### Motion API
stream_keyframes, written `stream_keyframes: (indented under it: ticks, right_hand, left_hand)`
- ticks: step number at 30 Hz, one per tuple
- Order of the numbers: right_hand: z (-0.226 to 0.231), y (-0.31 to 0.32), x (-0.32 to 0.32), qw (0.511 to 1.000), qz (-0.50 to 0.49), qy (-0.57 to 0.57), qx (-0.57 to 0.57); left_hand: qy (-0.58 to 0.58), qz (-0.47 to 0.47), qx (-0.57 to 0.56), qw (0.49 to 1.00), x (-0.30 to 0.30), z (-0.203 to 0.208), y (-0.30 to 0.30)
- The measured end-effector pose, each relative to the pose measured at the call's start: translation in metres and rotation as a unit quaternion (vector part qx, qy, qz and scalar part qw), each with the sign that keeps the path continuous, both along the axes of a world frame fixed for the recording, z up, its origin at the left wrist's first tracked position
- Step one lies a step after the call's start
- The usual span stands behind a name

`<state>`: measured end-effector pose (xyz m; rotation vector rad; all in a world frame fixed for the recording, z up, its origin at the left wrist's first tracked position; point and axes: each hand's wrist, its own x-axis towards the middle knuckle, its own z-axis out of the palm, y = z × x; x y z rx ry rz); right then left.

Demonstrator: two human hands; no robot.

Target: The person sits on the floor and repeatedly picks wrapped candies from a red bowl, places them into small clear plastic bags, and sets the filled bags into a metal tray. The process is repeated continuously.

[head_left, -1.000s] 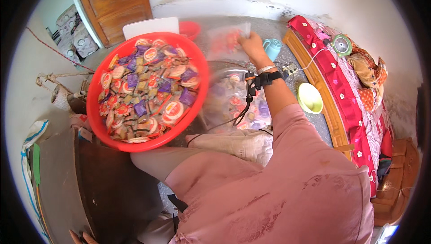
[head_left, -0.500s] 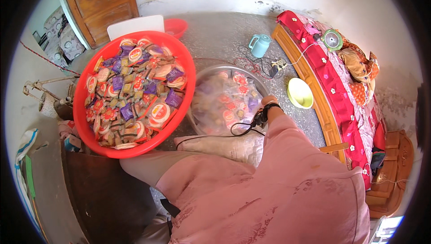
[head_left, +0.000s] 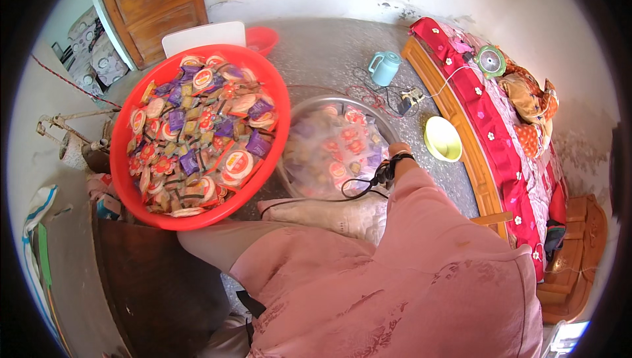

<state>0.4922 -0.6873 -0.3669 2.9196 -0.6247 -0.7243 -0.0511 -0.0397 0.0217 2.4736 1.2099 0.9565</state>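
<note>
My right hand [head_left: 397, 150] is at the right rim of a round metal basin [head_left: 294, 109], with a dark band and a black cord at its wrist. Its fingers are mostly hidden, so their grip does not show. Inside the basin, cloudy clear plastic [head_left: 315, 147] lies around red, purple and tan wrapped snack packets [head_left: 352, 139]. To the left, a large red plastic tub [head_left: 283, 111] is full of similar small packets [head_left: 197, 134], some round with red and white labels. My left hand is out of sight.
A pale cushion or sack [head_left: 329, 216] lies before the basin. Beyond it are a pale blue jug [head_left: 386, 68], a power strip with cords [head_left: 411, 100] and a yellow-green bowl [head_left: 442, 139]. A wooden bed [head_left: 484, 183] with red bedding and a small green fan [head_left: 490, 60] runs along the right.
The whole view has shifted slightly. My right hand stays at the basin rim, and the tub and basin look the same.
</note>
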Motion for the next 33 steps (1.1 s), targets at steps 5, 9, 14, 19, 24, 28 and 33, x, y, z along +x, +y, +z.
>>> stream_keyframes:
  ticks: [5, 9, 14, 19, 24, 28, 33]
  right_hand:
    - [-0.002, 0.019, 0.007, 0.996, 0.080, 0.046, -0.003]
    - [-0.017, 0.031, 0.034, 0.987, 0.162, -0.004, -0.023]
    - [-0.009, 0.012, 0.076, 0.963, 0.261, -0.067, 0.032]
    - [0.097, 0.242, 0.045, 0.837, -0.069, -0.089, 0.536]
    - [0.156, 0.351, 0.039, 0.828, 0.257, -0.306, 0.393]
    - [0.223, 0.439, -0.007, 0.733, 0.410, -0.402, 0.364]
    - [0.299, 0.541, -0.083, 0.603, 0.483, -0.208, 0.600]
  left_hand:
    - [0.026, 0.003, 0.032, 0.999, -0.002, 0.004, -0.006]
    - [0.069, 0.034, 0.057, 0.995, 0.002, 0.013, -0.017]
    - [0.012, 0.009, -0.003, 1.000, -0.010, -0.042, 0.041]
    - [0.079, 0.077, 0.103, 0.988, -0.005, -0.012, 0.003]
    - [0.086, 0.103, 0.135, 0.982, 0.005, -0.016, 0.003]
    - [0.074, 0.127, 0.132, 0.980, 0.007, -0.012, -0.003]
    - [0.067, 0.133, 0.149, 0.978, 0.004, -0.013, -0.004]
